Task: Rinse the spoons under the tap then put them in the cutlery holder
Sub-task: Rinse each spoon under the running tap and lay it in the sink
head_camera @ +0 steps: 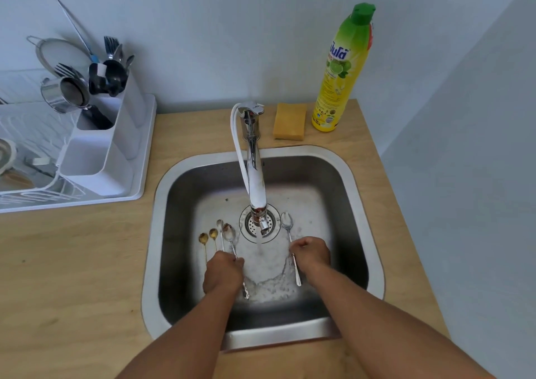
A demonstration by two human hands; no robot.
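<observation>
Water runs from the chrome tap [256,172] into the steel sink [356,233]. My left hand [223,272] is closed over the handles of several spoons lying on the sink floor: two gold spoons [208,237], a small silver one [220,225] and a larger silver spoon [229,233]. On the other side of the stream my right hand [311,252] is closed on the handle of a lone silver spoon [286,222], whose bowl points towards the drain. The white cutlery holder [98,158] stands on the dish rack at the left, with forks and utensils in its far compartments.
A yellow sponge [290,121] and a green-capped bottle of dish soap [342,68] stand behind the sink. The white dish rack [139,181] holds a steel cup [65,94] and a strainer. A wall rises close on the right.
</observation>
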